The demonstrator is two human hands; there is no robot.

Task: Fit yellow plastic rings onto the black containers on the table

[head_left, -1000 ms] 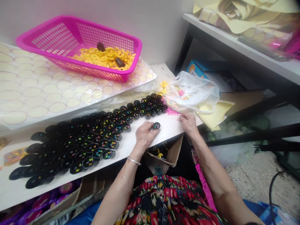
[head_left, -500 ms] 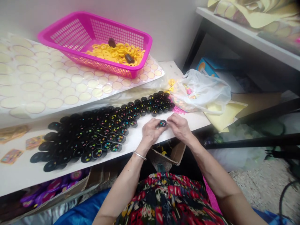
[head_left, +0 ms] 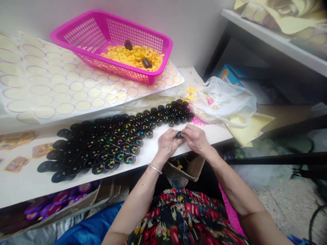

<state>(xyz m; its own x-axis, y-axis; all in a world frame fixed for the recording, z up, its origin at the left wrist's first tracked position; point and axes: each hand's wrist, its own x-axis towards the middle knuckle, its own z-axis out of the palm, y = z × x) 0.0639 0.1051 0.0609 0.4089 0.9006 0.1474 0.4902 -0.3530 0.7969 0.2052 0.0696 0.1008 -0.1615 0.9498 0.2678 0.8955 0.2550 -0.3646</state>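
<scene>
Pinching little black cup (head_left: 180,134) from 8 o'clock: left hand (head_left: 167,143). Right hand (head_left: 196,137) bunched over it from 3, both touching; can't tell if right grips anything. Pink beads (head_left: 198,121) at 2, cup rows (head_left: 112,150) spread 8 to 12.

Black cup (head_left: 180,135) — partly hidden by the right hand (head_left: 196,139)

Hands (head_left: 195,139) now together at black cup (head_left: 180,135)

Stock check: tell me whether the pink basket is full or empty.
Neither: the pink basket is partly filled. Yellow rings sit well below its rim, bunched toward the picture's right.
</scene>
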